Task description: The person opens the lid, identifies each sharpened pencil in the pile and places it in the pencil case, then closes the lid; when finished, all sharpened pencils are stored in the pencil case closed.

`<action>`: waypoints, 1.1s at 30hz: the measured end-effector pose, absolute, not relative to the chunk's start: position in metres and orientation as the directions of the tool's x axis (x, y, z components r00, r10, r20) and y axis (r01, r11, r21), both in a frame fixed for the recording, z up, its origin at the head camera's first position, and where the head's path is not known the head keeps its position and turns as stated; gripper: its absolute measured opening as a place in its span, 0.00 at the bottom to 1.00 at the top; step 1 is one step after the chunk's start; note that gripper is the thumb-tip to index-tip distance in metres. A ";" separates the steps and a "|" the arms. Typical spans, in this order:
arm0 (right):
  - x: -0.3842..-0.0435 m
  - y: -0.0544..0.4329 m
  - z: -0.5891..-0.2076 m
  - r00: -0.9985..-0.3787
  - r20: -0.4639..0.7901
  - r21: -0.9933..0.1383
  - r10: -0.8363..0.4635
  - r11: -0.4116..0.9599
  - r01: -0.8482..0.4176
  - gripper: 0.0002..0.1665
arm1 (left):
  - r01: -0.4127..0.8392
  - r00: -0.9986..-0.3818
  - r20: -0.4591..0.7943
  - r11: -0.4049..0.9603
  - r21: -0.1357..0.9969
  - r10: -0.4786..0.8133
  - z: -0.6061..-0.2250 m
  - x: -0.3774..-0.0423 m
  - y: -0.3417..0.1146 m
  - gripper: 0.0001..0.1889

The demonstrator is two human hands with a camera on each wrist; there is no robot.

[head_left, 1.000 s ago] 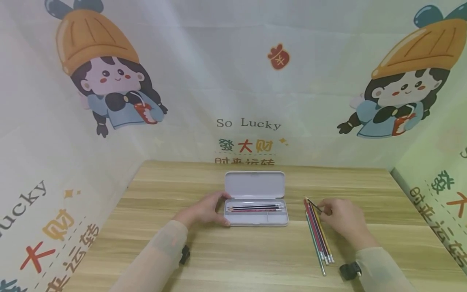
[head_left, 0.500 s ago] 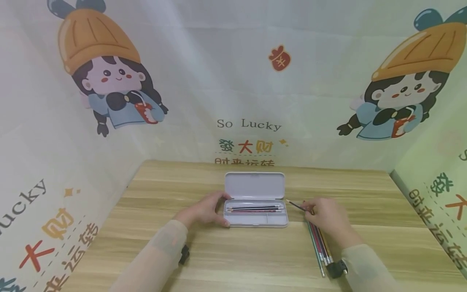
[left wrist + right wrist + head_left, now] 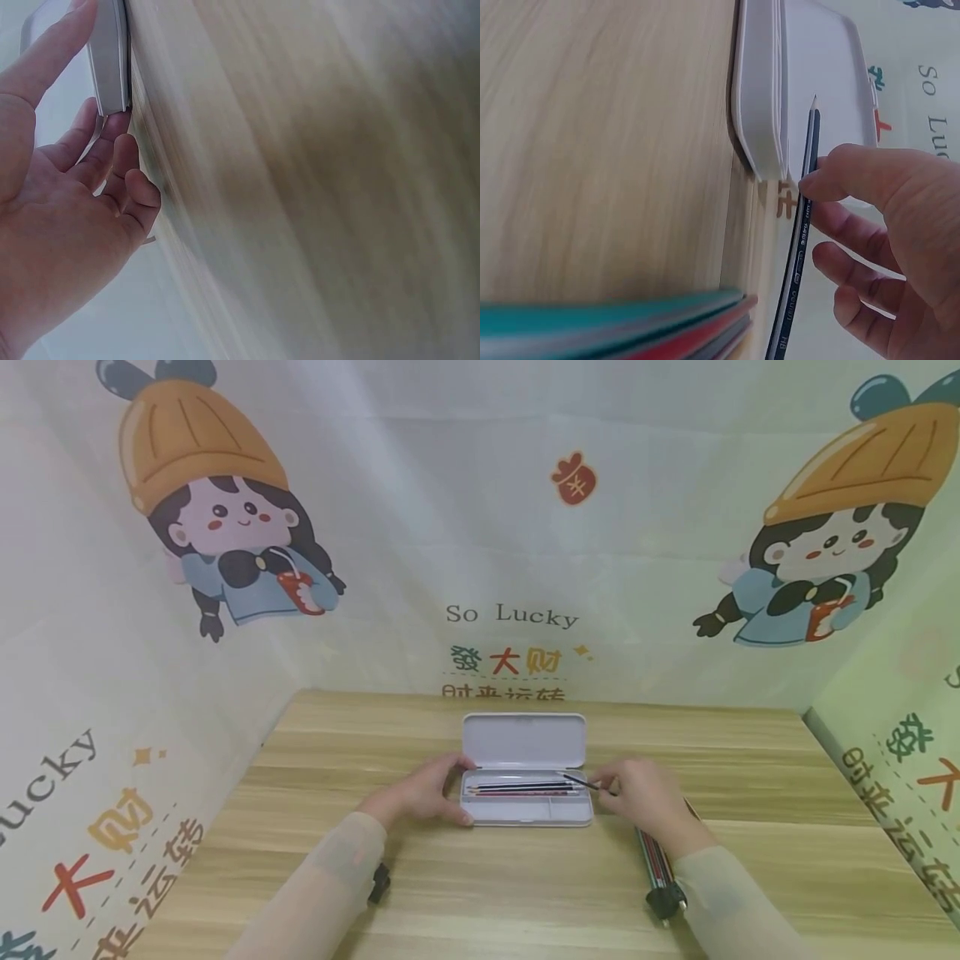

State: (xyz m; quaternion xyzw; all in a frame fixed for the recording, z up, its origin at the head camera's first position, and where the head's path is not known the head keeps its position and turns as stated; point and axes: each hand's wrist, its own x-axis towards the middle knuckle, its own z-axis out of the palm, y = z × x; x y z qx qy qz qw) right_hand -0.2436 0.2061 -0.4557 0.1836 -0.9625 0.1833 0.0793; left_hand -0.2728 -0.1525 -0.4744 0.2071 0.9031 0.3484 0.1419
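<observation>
Pencil case (image 3: 502, 812), one, lies open in the head view; left hand (image 3: 422, 792) grips its 9 o'clock end, right hand (image 3: 651, 791) pinches one black pencil (image 3: 582, 782) over its 3 o'clock end. Apparent step: loading; next move likely calls for levelling and lowering. Stowed pencils (image 3: 517, 787): at least two. Loose pencils (image 3: 656, 860), 4 o'clock: at least three, partly hidden. Left wrist view: grip spans case end. Right wrist view: tip points toward 12 o'clock.

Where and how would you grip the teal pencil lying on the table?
Probably mid-shaft: come down from above left and pinch the teal pencil across its thickness. It is slim and lies outermost on that side, with bare table beside it; the other pencils crowd its right. In the head view, the black wrist camera partly covers its near end.
</observation>
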 end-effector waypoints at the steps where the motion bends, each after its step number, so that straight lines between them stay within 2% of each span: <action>1: -0.245 0.204 -0.456 -0.916 0.229 -0.316 -0.331 0.864 -0.391 0.13 | 0.277 -0.874 -0.109 0.670 0.688 0.473 -0.474 -0.273 -0.153 0.42; 11: -0.253 0.185 -0.460 -0.877 0.246 -0.309 -0.412 0.825 -0.474 0.11 | 0.281 -0.872 -0.107 0.666 0.691 0.478 -0.470 -0.271 -0.153 0.43; 18: -0.259 0.170 -0.456 -0.880 0.202 -0.303 -0.431 0.827 -0.474 0.13 | 0.293 -0.871 -0.103 0.677 0.675 0.481 -0.470 -0.271 -0.153 0.43; 33: -0.268 0.146 -0.459 -0.859 0.191 -0.241 -0.475 0.826 -0.510 0.11 | 0.293 -0.876 -0.096 0.680 0.672 0.472 -0.474 -0.274 -0.151 0.42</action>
